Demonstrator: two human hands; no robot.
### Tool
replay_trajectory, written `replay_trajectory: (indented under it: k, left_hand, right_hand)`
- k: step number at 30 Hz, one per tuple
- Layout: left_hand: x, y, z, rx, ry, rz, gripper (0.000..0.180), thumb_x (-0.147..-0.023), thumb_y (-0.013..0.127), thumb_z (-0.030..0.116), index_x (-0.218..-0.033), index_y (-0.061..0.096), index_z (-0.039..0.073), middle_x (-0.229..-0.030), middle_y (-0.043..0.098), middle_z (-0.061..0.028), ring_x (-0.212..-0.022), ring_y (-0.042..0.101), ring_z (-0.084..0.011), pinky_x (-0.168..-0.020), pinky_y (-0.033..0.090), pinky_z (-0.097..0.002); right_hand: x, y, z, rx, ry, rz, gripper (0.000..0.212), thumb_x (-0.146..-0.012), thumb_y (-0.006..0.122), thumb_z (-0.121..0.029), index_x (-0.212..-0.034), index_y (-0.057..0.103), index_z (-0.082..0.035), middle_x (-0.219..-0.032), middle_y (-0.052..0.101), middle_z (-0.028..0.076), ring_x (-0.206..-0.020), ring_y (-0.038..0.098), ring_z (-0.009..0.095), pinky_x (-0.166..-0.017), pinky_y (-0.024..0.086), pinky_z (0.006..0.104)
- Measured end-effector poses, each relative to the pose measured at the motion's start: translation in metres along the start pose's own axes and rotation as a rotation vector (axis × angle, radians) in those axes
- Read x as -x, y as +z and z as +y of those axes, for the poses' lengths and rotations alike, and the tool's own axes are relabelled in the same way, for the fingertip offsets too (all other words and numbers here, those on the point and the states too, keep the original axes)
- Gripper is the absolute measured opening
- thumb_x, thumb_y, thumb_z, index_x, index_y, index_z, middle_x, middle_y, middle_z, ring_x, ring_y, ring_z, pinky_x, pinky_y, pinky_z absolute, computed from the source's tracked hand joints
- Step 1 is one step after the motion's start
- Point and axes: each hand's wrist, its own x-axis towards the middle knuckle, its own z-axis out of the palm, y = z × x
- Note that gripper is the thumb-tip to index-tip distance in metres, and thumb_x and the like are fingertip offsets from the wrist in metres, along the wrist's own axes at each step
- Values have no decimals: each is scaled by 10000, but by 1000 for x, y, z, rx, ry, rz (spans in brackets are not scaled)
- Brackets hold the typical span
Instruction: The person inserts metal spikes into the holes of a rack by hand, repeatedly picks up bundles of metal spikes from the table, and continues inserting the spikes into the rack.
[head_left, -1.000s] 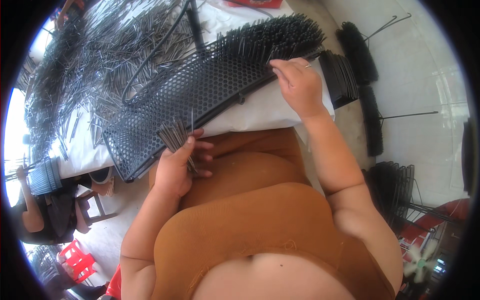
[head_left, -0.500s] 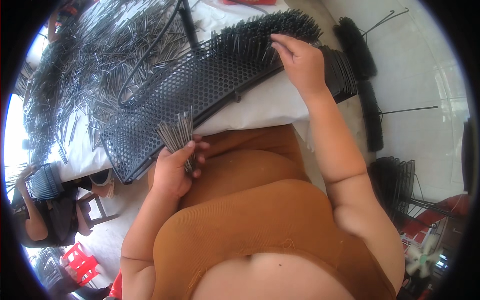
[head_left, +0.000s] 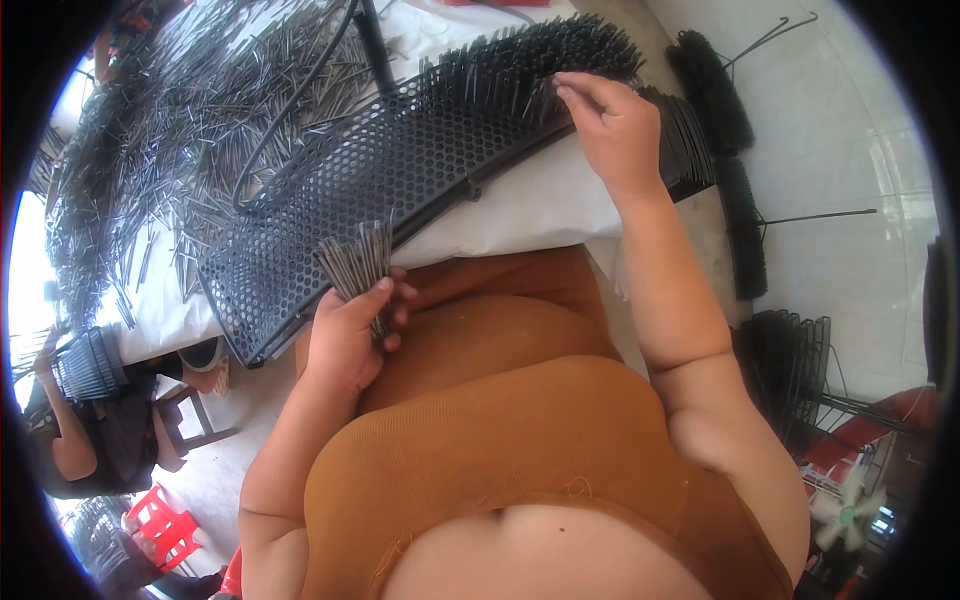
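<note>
A fanned bundle of thin grey strips (head_left: 358, 262) is gripped in my left hand (head_left: 345, 335), its ends pointing up and away from me. Before me a long black perforated panel (head_left: 350, 180) lies aslant, its holes bare on the left and middle. Dense dark strips (head_left: 530, 60) stand upright in its far right part. At the front edge of that filled part is my right hand (head_left: 618, 130), thumb and forefinger pinched together. What the pinch holds, if anything, is too small to make out.
A large heap of loose strips (head_left: 200, 130) covers the white-covered table at the left. Dark brush-like pieces (head_left: 710, 95) with metal rods line the right side. A co-worker (head_left: 90, 430) sits at the left, near a red plastic chair (head_left: 162, 525). A fan (head_left: 848, 515) stands lower right.
My right hand has shifted slightly right and down along the filled edge, still pinched. My left hand keeps the bundle in nearly the same place.
</note>
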Motion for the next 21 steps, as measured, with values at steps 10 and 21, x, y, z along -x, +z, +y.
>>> replay_trajectory:
  k: [10,21]
  left_hand:
    - [-1,-1,-4,-2,11,5,164,-933,556,105,-1076,584,30,-867,650,-77,-671,560,-136,-486,395,-260]
    - [-3,0,-4,-79,51,5,159,-941,546,94,-1067,591,8,-856,656,-85,-644,547,-121,-466,393,-232]
  right_hand:
    - [8,11,3,325,-217,6,154,-661,786,-139,-755,685,-72,-1052,659,69,-1081,520,317,-894,441,411]
    - [-24,47,-59,-262,-38,90,280,-786,760,-90,-1040,641,-81,-852,713,89,-780,699,155,-692,530,278]
